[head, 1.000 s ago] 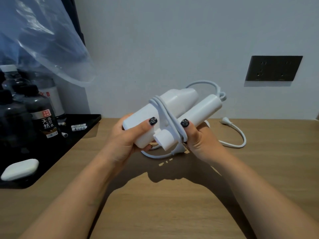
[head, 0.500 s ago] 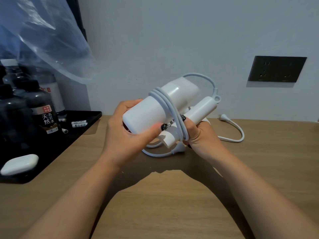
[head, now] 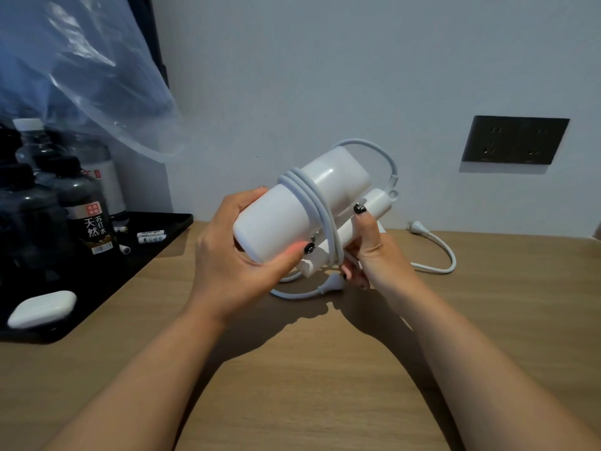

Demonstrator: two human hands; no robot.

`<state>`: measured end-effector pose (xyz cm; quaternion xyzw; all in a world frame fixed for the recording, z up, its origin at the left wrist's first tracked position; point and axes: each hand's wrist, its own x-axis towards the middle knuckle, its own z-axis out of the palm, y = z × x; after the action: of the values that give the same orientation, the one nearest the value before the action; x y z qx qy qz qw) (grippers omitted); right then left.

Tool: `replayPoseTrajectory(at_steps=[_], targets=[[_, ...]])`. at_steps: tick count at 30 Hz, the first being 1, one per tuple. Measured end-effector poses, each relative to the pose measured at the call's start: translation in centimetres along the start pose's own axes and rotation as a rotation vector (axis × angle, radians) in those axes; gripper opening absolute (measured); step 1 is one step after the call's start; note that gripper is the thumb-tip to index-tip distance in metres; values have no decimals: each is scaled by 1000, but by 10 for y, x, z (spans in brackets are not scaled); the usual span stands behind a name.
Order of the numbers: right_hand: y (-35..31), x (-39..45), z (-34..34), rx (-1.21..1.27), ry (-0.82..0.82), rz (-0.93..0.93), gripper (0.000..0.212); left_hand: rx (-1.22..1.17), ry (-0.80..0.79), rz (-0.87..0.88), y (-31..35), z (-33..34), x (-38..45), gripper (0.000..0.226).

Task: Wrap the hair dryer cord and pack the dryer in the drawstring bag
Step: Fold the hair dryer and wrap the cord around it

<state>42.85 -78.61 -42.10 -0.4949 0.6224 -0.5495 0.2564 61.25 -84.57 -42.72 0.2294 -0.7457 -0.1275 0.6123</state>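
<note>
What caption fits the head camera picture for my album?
Two hands, left hand and right hand, hold a white plastic hair dryer with its white cord looped around it.

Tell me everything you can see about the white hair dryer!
The hair dryer is white, smooth and plastic-looking, with a fat round barrel and a thinner handle folded alongside it. It is held tilted above the wooden table. Its white cord loops around the barrel several times; the rest trails onto the table. The left hand grips the barrel; the right hand holds the handle.
</note>
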Motion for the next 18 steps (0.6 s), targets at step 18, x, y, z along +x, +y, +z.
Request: replayPoseTrajectory(at_steps=[18], targets=[[-3,-4,5,182,-125,-119,19,-285,344,-485,-32,-4,15,53]])
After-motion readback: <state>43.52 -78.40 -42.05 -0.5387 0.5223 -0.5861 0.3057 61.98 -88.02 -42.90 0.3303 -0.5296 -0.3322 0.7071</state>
